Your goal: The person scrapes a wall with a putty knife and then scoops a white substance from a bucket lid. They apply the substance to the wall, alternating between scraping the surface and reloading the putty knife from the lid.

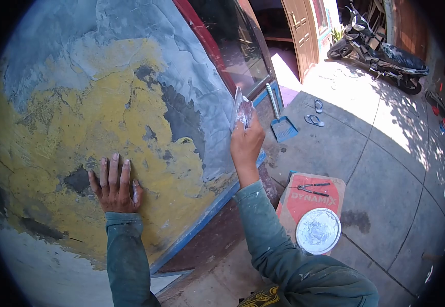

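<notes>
My left hand [114, 187] lies flat on the wall [94, 128], fingers spread, over a patch of old yellow paint with grey bare spots. In my right hand [247, 140] is a putty knife [238, 108], smeared white, its blade edge-on to me. The blade stands at the wall's right edge, close by the red window frame [209, 43]. Around the yellow area, smooth grey-white filler [192, 77] covers the upper and right part of the wall. My fingers hide most of the knife's handle.
Below right, a white-smeared round lid [318, 230] and pliers [312, 189] rest on a red paper bag [296, 204]. A blue dustpan [284, 129] leans near the window corner. Sandals [314, 121] lie on the concrete floor. A motorbike [378, 53] is parked beyond, near an open wooden door [300, 30].
</notes>
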The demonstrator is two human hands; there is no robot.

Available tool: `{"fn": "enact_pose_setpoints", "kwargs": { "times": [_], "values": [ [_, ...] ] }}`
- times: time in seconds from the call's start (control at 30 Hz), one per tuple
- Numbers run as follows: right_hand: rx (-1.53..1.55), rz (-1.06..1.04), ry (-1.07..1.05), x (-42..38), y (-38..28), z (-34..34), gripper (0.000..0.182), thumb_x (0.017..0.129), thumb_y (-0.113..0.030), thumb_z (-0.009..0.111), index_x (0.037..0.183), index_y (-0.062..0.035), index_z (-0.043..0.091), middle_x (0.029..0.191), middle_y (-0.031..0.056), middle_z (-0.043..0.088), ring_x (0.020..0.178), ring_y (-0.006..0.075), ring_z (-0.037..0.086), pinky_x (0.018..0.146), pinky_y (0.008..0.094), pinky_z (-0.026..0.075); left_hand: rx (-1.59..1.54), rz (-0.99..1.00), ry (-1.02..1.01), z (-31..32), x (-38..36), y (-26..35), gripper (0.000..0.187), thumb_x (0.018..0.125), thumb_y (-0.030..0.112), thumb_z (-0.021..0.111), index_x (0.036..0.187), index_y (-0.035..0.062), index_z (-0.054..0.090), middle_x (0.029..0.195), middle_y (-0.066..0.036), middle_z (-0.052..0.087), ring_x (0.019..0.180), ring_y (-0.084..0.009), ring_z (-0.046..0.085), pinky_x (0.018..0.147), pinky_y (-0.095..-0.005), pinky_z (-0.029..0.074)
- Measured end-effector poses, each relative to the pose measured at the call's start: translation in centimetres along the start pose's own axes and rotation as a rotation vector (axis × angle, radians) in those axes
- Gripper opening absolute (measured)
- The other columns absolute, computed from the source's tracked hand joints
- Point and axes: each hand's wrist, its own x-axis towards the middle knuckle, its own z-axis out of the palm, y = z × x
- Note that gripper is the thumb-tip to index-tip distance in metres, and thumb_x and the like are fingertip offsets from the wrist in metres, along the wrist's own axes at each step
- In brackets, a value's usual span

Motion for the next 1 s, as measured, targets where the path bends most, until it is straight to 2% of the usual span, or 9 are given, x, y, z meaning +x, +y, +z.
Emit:
{"fn": "enact_pose_setpoints", "kwargs": {
  "times": [0.17, 0.23, 0.33, 0.4, 0.47, 0.6, 0.7, 0.77, 1.0],
  "values": [
    [-0.039, -0.124, -0.061, 0.0, -4.0, 2.2, 0.036, 0.085, -0.001, 0.063, 0.121, 0.005, 0.063, 0.097, 0.0268, 0.069, 0.092, 0.0457, 0.066, 0.081, 0.0512, 0.05, 0.009, 0.019, -0.013, -0.2, 0.0, 0.0, 0.05, 0.09, 0.024, 0.055, 0.14, 0.0177, 0.057, 0.156, -0.008, 0.049, 0.149, -0.0321, 0.038, 0.126, -0.0606, 0.018],
    [0.063, -0.323, -0.12, -1.0, -5.7, 2.1, 0.038, 0.086, 0.0, 0.064, 0.123, 0.0016, 0.064, 0.097, 0.0217, 0.07, 0.091, 0.0413, 0.067, 0.078, 0.0475, 0.05, 0.008, 0.019, -0.017, -0.2, 0.0, 0.1, 0.05, 0.09, 0.024, 0.055, 0.14, 0.0177, 0.057, 0.156, -0.008, 0.049, 0.149, -0.0321, 0.038, 0.126, -0.0606, 0.018],
    [0.189, -0.337, -0.219, -2.6, -6.3, 1.2, 0.035, 0.09, -0.001, 0.06, 0.125, 0.0021, 0.064, 0.108, 0.026, 0.07, 0.099, 0.0464, 0.067, 0.086, 0.047, 0.052, 0.014, 0.021, -0.014, -0.2, 0.0, 0.0, 0.05, 0.09, 0.024, 0.055, 0.14, 0.0176, 0.057, 0.156, -0.008, 0.049, 0.149, -0.0321, 0.038, 0.126, -0.0606, 0.018],
    [0.201, -0.321, -0.151, -1.4, -5.6, 0.6, 0.035, 0.091, -0.001, 0.059, 0.126, 0.0024, 0.064, 0.107, 0.0261, 0.07, 0.098, 0.0461, 0.067, 0.085, 0.0469, 0.052, 0.02, 0.017, -0.012, -0.1, 0.1, 0.0, 0.05, 0.09, 0.024, 0.055, 0.14, 0.0176, 0.057, 0.156, -0.008, 0.049, 0.149, -0.0321, 0.038, 0.126, -0.0606, 0.017],
    [0.102, -0.115, -0.067, 0.5, -4.2, 1.1, 0.036, 0.091, -0.002, 0.059, 0.127, 0.0021, 0.064, 0.105, 0.0261, 0.07, 0.097, 0.0456, 0.067, 0.085, 0.0475, 0.052, -0.003, -0.008, -0.017, -0.2, 0.0, 0.0, 0.053, 0.087, 0.024, 0.06, 0.139, 0.0211, 0.06, 0.154, -0.005, 0.051, 0.148, -0.0285, 0.039, 0.127, -0.0601, 0.018],
    [-0.045, -0.194, -0.018, 2.6, -4.6, 3.0, 0.039, 0.084, 0.0, 0.064, 0.123, 0.0024, 0.064, 0.098, 0.021, 0.07, 0.089, 0.0402, 0.067, 0.077, 0.0457, 0.05, 0.002, 0.016, -0.005, -0.2, 0.0, 0.0, 0.051, 0.09, 0.024, 0.055, 0.14, 0.0172, 0.058, 0.155, -0.008, 0.049, 0.149, -0.0321, 0.038, 0.127, -0.0604, 0.017],
    [-0.041, -0.373, -0.06, 1.4, -7.9, 3.2, 0.041, 0.082, 0.001, 0.064, 0.123, 0.0029, 0.064, 0.097, 0.0211, 0.07, 0.089, 0.0408, 0.067, 0.078, 0.0465, 0.051, 0.002, 0.013, -0.016, -0.3, 0.0, 0.0, 0.052, 0.089, 0.024, 0.056, 0.14, 0.0171, 0.058, 0.155, -0.008, 0.049, 0.149, -0.0321, 0.039, 0.127, -0.0603, 0.017],
    [0.117, -0.495, -0.291, 0.1, -8.7, 2.7, 0.044, 0.08, 0.001, 0.064, 0.124, 0.0021, 0.064, 0.099, 0.0211, 0.07, 0.089, 0.0409, 0.067, 0.078, 0.0468, 0.051, -0.003, 0.012, -0.019, -0.3, 0.0, 0.0, 0.053, 0.088, 0.023, 0.056, 0.14, 0.0174, 0.058, 0.155, -0.008, 0.05, 0.148, -0.032, 0.039, 0.126, -0.0606, 0.018],
    [0.026, -0.315, 0.01, 5.3, -7.8, 3.1, 0.036, 0.087, -0.001, 0.062, 0.122, 0.0043, 0.066, 0.098, 0.0276, 0.07, 0.092, 0.0468, 0.067, 0.08, 0.0504, 0.052, -0.001, -0.002, -0.021, -0.5, 0.0, 0.0, 0.054, 0.087, 0.024, 0.057, 0.14, 0.0182, 0.059, 0.153, -0.008, 0.051, 0.148, -0.0316, 0.04, 0.126, -0.0614, 0.019]
  ]
}}
